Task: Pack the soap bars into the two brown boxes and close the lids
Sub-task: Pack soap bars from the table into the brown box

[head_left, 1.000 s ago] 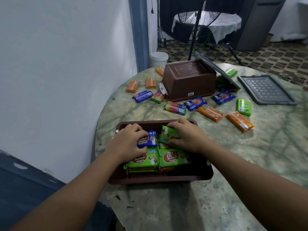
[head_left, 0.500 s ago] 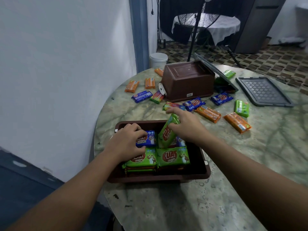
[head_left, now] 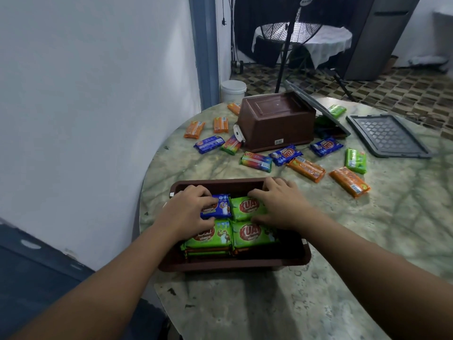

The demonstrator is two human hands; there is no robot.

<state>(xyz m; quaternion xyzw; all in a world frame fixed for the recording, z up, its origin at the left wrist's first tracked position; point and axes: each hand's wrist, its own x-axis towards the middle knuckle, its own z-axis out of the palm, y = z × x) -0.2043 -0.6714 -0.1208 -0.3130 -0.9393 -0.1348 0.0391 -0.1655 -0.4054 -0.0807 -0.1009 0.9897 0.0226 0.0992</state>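
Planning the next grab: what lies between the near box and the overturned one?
In the head view: a rainbow-wrapped bar and a blue bar on bare table.

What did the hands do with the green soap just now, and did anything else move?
The right hand had tipped a green soap bar up on its edge half a second ago; now it has laid it flat in the near brown box, beside the blue bar. The left hand stayed on the blue bar. The loose bars on the table did not move.
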